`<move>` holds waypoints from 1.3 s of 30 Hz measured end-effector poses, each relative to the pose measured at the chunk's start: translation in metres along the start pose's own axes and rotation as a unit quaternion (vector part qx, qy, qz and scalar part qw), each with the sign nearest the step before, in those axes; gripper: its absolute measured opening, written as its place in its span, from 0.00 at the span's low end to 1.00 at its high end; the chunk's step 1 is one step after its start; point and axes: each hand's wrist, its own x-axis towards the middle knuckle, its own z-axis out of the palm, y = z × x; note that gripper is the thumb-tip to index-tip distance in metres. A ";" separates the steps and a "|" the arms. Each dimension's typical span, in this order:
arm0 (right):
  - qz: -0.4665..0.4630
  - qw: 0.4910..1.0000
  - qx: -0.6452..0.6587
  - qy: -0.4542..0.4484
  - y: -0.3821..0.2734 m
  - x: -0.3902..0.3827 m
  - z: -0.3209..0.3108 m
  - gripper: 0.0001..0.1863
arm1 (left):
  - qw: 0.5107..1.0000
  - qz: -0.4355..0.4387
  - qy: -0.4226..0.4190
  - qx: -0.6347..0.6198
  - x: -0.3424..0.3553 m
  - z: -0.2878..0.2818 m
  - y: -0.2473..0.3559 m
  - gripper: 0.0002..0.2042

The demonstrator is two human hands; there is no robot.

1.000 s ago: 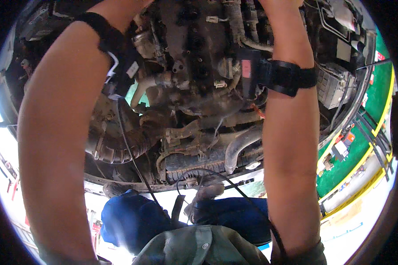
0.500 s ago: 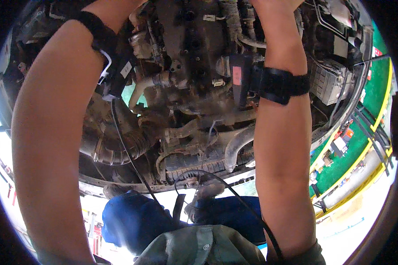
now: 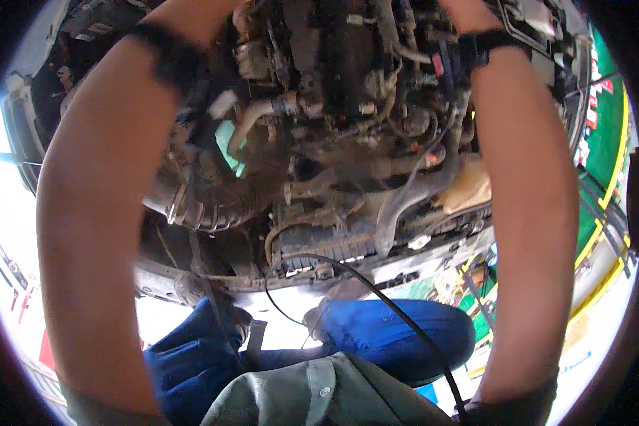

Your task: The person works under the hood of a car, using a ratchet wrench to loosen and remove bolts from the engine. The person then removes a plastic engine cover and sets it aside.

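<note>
My left hand (image 3: 209, 13) and my right hand (image 3: 456, 10) reach deep over a dirty open engine bay (image 3: 312, 135). Both are cut off by the top edge, so their fingers and anything they hold are hidden. A blurred black strap with a device (image 3: 170, 60) circles my left forearm, and another black strap (image 3: 486, 46) is on my right one. Between my arms lie grimy pipes, a ribbed hose (image 3: 213, 213), a curved grey hose (image 3: 401, 202) and a dark finned part (image 3: 319, 245). A thin black cable (image 3: 376, 291) loops down toward my body.
The bumper edge (image 3: 231, 280) curves below the engine, with my legs in blue trousers (image 3: 397, 334) under it. At the right are green flooring (image 3: 600, 128), yellow edging and dark rails (image 3: 600, 199), plus small clutter (image 3: 476, 273) seen beside the bumper.
The engine bay sits higher in the picture. My right forearm has shifted right, its strap much higher. My right leg appears swung out to the right. The view is blurred by motion.
</note>
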 end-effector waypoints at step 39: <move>-0.275 0.950 0.052 0.134 -0.081 -0.074 -0.099 0.16 | 0.809 0.281 0.395 0.332 -0.202 -0.070 -0.266 0.07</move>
